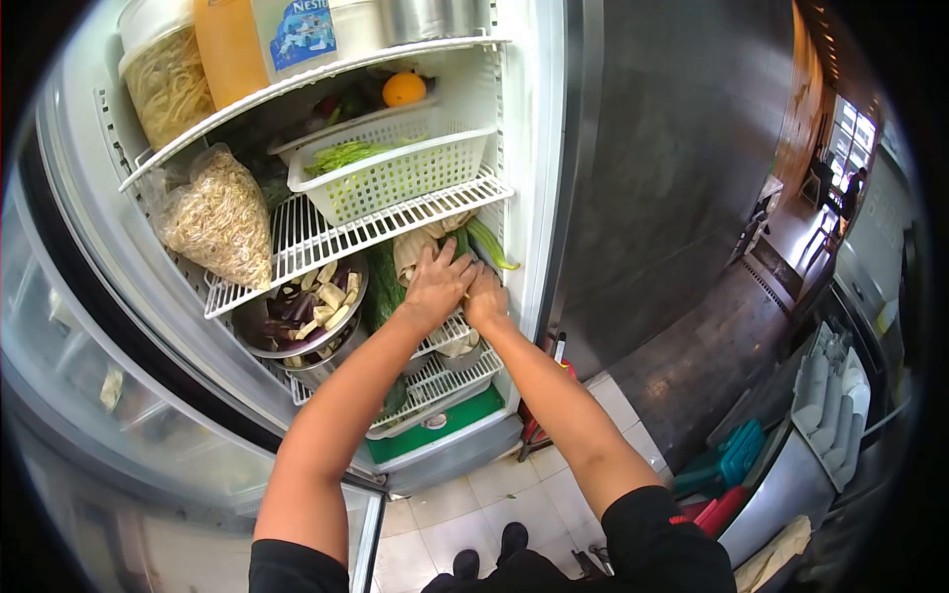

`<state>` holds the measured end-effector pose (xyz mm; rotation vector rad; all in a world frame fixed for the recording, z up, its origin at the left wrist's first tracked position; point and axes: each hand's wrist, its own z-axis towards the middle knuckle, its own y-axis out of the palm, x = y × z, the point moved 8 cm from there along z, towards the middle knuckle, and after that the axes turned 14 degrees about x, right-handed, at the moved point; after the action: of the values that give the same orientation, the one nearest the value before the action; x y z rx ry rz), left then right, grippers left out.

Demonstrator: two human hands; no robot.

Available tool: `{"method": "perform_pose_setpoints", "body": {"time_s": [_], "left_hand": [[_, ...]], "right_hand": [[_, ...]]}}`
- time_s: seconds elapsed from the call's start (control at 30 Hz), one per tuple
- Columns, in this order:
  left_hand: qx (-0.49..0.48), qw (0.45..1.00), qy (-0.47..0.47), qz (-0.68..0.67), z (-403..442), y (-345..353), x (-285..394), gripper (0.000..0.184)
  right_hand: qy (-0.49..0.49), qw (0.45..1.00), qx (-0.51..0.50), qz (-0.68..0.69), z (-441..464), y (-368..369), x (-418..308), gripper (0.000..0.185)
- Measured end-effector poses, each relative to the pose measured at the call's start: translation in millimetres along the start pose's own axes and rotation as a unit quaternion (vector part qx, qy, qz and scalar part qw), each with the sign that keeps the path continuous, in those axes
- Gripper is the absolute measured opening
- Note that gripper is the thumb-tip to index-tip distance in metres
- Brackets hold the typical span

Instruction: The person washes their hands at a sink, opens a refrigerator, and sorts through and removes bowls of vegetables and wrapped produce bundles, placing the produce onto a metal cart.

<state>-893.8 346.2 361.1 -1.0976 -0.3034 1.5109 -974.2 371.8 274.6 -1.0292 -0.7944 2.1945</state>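
Note:
Both my hands reach into the right side of the fridge, beneath a wire shelf. My left hand point(438, 285) is closed over a crumpled brown paper bag point(411, 253), its fingers bent across the paper. Close against it, my right hand point(484, 299) grips the bag's near right side; some of its fingertips are hidden. Long green vegetables point(489, 243) stick out behind the hands. Dark green leafy produce point(384, 282) lies left of the bag. Farther left, a metal bowl point(364, 296) contains cut purple and pale eggplant pieces point(321, 306).
Above are a white basket point(395, 178) of green vegetables, a bag of sprouts point(219, 212) overhanging the wire shelf point(297, 242), and an orange fruit point(404, 90). The fridge door point(129, 366) stands open at left. At right is a metal counter point(781, 484) with trays.

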Motion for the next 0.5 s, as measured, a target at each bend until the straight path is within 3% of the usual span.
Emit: {"method": "perform_pose_setpoints", "body": {"time_s": [0.17,0.23,0.27,0.43,0.5], "left_hand": [[-0.002,1.0,-0.014,0.028,-1,-9,-6,0.047],[-0.021,0.999,-0.035,-0.02,-2,-9,-16,0.052],[0.02,1.0,-0.022,0.007,-5,-1,-20,0.057],[0.017,0.999,-0.026,0.005,-4,-8,-24,0.058],[-0.012,0.999,-0.03,-0.014,-4,-8,-19,0.056]], "right_hand": [[-0.023,0.999,0.026,-0.004,4,-14,-4,0.045],[-0.017,0.998,0.023,0.055,9,-17,-4,0.04],[-0.028,0.993,0.071,0.085,7,-25,-6,0.035],[-0.018,0.99,0.087,0.106,3,-38,-6,0.034],[-0.03,0.992,0.071,0.1,3,-37,-7,0.043]]}}
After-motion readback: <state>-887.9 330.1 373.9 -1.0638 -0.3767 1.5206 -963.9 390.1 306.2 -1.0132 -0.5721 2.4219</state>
